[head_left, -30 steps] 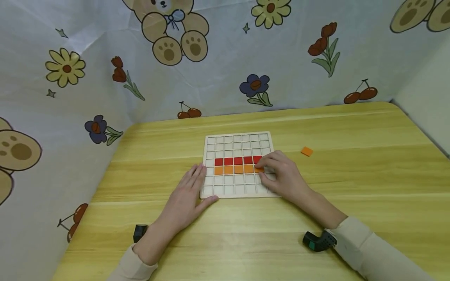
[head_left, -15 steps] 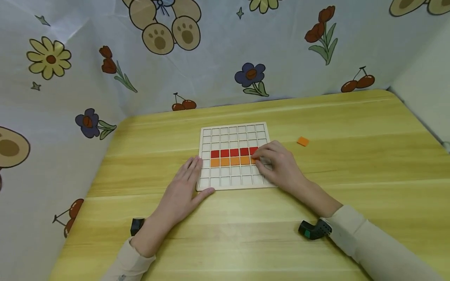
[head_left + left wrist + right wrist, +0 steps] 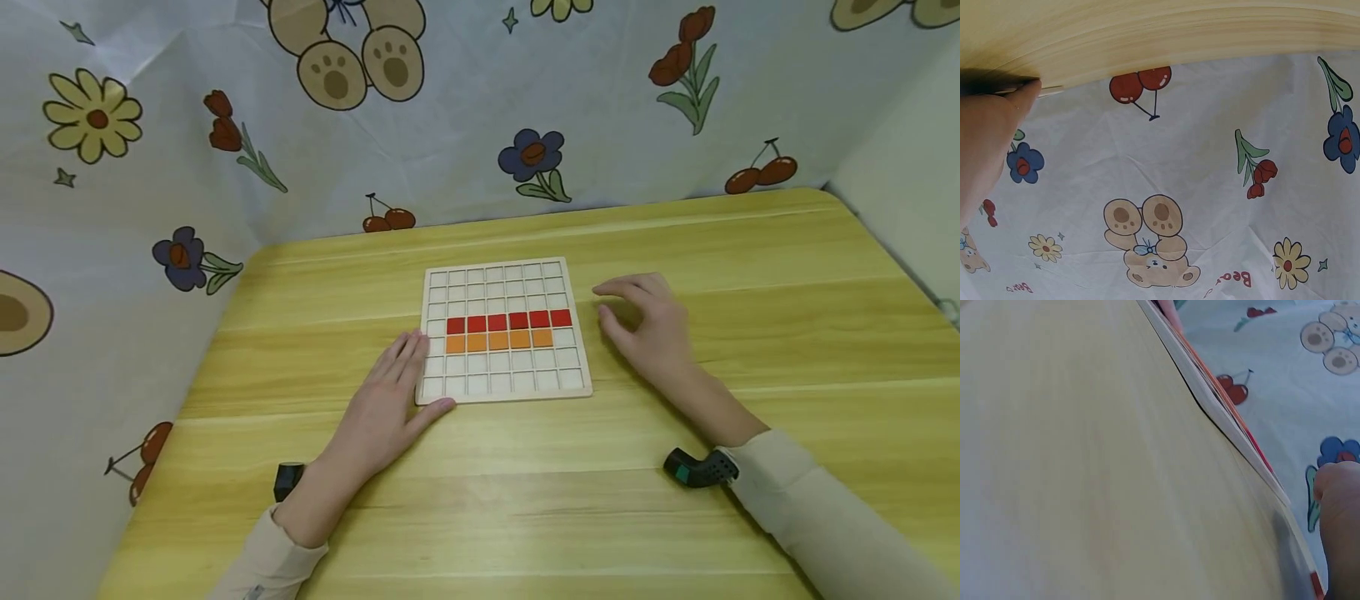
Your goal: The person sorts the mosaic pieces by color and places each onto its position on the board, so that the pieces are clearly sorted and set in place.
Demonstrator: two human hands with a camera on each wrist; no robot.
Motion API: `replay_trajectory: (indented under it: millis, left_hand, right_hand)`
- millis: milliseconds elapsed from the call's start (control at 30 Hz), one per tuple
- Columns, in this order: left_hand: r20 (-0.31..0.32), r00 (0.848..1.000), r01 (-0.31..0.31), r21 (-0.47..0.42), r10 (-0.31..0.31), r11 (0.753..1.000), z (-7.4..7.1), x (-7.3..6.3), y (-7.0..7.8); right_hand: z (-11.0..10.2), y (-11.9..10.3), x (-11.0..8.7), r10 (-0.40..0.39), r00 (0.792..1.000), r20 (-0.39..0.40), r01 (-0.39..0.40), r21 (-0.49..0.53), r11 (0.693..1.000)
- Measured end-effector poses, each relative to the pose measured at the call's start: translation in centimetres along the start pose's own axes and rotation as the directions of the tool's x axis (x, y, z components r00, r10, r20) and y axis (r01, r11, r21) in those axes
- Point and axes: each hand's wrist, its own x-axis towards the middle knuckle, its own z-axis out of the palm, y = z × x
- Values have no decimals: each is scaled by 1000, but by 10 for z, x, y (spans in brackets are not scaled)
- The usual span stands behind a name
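A pale wooden grid board (image 3: pixel 510 388) lies mid-table, with a row of several red tiles (image 3: pixel 497 322) above a row of several orange tiles (image 3: pixel 498 340). My left hand (image 3: pixel 382 408) rests with straight fingers along the board's left edge, its thumb at the lower left corner; part of this hand (image 3: pixel 985 137) shows in the left wrist view. To the right of the board hovers my right hand (image 3: pixel 654 329), thumb and forefinger apart with nothing between them. A loose orange tile (image 3: pixel 1317 584) shows near this hand in the right wrist view; in the head view the hand hides it.
The wooden table (image 3: pixel 525 500) extends around the board on all sides. A printed cloth (image 3: pixel 450 125) with bears and flowers hangs behind and to the left. Black wrist cameras sit at the left (image 3: pixel 289 481) and right (image 3: pixel 701 468) cuffs.
My right hand has let go of the last orange tile in the row and moved right, over where the loose orange tile lay. My left hand stays at the board's edge. The head view has tilted slightly.
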Motion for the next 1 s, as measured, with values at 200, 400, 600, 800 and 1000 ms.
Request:
replay_trajectory:
  millis: [200, 400, 600, 800, 1000]
  left_hand:
    - [-5, 1000, -4, -6, 4, 1000, 1, 2, 1]
    - [-2, 1000, 5, -7, -5, 1000, -1, 1, 1]
    - [0, 1000, 1, 1, -1, 1000, -2, 1, 1]
    - [-4, 1000, -2, 3, 2, 1000, -2, 0, 0]
    - [-9, 1000, -11, 3, 11, 1000, -2, 0, -1]
  right_hand:
    - [-22, 20, 3, 43, 997, -65, -48, -86, 995]
    - [-29, 31, 4, 148, 988, -36, -152, -123, 981]
    - [-29, 31, 0, 240, 970, 38, -232, -150, 961]
    - [-29, 29, 0, 238, 969, 64, -224, -171, 959]
    - [-28, 27, 1, 227, 971, 72, -212, -177, 961]
